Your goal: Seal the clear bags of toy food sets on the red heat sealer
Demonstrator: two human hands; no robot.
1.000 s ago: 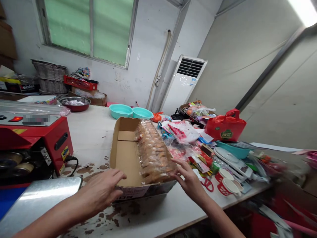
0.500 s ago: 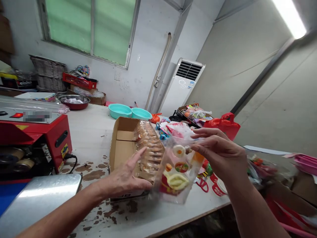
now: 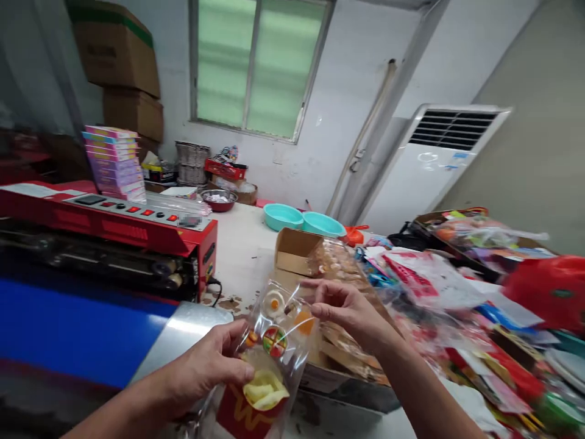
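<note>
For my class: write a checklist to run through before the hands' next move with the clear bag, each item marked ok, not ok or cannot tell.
1. Left hand holding the clear bag: ok, thumb across its front.
2. Right hand gripping it too: cannot tell; the hand is at its upper right edge.
3. Contents visible: ok, egg piece and fries piece show through.
4. Bag top sealed: cannot tell.
5. Tabletop unmarked: not ok, brown patches show.
6. Blue belt stopped: cannot tell.
</note>
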